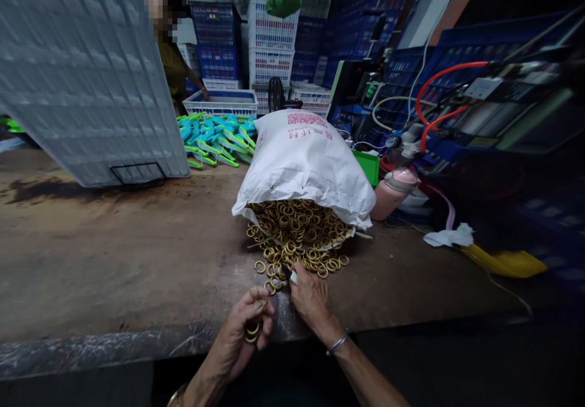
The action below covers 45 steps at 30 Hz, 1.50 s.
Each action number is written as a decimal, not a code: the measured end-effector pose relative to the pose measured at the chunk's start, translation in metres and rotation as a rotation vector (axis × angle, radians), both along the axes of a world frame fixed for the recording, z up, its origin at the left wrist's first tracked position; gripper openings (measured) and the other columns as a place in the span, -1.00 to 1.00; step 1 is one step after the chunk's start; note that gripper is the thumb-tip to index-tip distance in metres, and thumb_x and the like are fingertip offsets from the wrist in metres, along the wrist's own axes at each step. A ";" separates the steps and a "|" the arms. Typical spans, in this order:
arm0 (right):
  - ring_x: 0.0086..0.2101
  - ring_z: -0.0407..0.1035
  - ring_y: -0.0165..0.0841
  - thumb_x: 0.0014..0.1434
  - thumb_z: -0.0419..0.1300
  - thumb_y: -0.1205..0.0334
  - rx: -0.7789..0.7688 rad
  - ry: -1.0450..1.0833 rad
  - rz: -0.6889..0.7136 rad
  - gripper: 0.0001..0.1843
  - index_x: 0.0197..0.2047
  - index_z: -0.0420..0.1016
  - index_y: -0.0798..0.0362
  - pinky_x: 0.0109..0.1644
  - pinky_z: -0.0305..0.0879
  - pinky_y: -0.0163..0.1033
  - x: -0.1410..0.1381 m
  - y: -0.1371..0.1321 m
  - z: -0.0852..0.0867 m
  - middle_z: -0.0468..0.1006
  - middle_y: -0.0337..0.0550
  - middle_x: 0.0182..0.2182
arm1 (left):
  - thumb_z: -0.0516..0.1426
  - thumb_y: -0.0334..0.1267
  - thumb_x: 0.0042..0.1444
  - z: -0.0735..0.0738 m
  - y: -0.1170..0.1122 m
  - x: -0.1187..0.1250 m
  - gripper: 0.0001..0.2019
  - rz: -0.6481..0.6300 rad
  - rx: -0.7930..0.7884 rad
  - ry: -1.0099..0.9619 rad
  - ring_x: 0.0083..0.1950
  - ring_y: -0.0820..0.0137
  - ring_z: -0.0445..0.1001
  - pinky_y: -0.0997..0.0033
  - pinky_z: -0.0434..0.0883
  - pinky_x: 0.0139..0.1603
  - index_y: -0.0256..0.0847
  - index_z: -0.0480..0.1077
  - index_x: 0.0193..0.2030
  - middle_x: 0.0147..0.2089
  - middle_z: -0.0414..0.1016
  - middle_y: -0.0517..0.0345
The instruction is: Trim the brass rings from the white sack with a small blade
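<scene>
A white woven sack [306, 163] lies on its side on the workbench. From its mouth spill many brass-coloured rings [297, 230], some loose on the bench. Curled near the bench's front edge, my left hand [244, 322] holds several of these rings in its fingers, with another ring at the fingertips. My right hand [311, 294], a metal bangle on its wrist, is closed around a small tool [293, 277] with a dark tip and a white part. That tip is among the nearest loose rings; the tool's exact kind is hidden by the fingers.
On the left stands a large ribbed grey panel [91, 78]. Blue-and-green plastic pieces [219, 136] are heaped behind the sack, near another person [171, 72] and stacked crates [272, 35]. To the right are a pink bottle [395, 194], a machine with red hoses [425, 120] and a yellow piece [507, 262].
</scene>
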State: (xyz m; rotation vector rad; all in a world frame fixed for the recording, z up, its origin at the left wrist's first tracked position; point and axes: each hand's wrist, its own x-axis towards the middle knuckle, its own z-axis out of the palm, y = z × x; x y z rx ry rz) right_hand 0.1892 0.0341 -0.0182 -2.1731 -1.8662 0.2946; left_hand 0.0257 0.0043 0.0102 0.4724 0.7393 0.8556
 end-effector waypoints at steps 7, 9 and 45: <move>-0.40 0.36 -0.41 0.11 -0.01 0.28 0.143 0.405 0.023 -0.79 -0.23 0.41 0.04 -0.33 0.16 -0.38 0.010 -0.001 -0.010 0.51 -0.18 -0.42 | 0.25 -0.21 -0.10 -0.011 0.009 0.000 -0.77 0.075 -0.140 -0.082 -0.47 0.55 0.34 0.65 0.18 -0.62 -0.27 0.28 -0.44 -0.40 0.37 0.18; -0.43 0.33 -0.41 0.12 -0.03 0.17 0.190 0.568 0.013 -0.77 -0.31 0.41 0.06 -0.32 0.19 -0.37 0.010 -0.002 -0.008 0.47 -0.19 -0.45 | 0.26 -0.22 -0.12 -0.009 0.013 0.004 -0.76 0.065 -0.103 -0.042 -0.49 0.56 0.32 0.65 0.19 -0.63 -0.27 0.27 -0.46 -0.43 0.36 0.20; -0.55 0.14 -0.47 0.04 0.03 0.05 0.006 0.880 0.042 -0.71 -0.54 0.30 0.08 -0.44 0.09 -0.37 -0.012 -0.016 0.020 0.28 -0.32 -0.64 | 0.07 0.08 0.02 -0.015 0.013 0.016 -0.64 -0.198 0.226 0.353 -0.70 0.65 0.07 0.65 -0.01 -0.73 -0.24 0.23 -0.44 -0.61 0.21 0.33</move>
